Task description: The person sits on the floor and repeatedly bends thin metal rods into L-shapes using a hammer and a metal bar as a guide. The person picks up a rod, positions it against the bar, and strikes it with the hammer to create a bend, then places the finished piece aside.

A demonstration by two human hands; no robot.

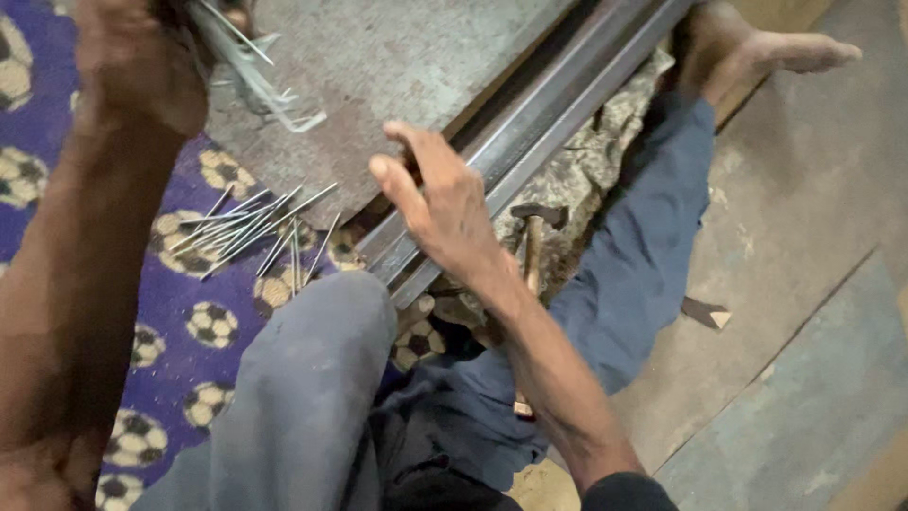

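Note:
My left hand [132,66] is raised at the upper left and closed on a bundle of bent metal wire pieces [255,76] with hooked ends. My right hand [440,203] hovers with fingers apart over a long steel angle bar [558,104] that runs diagonally across a grey metal sheet [378,66]; it holds nothing. A loose pile of straight wire rods [255,232] lies on the purple cloth just left of the bar's near end. A hammer [532,255] with a wooden handle lies under my right forearm.
A purple cloth with football pattern [180,331] covers the floor at left. My knee in grey trousers [312,378] is in front, my other leg in blue stretches to a bare foot [757,52]. A small wooden wedge [707,314] lies on the concrete floor.

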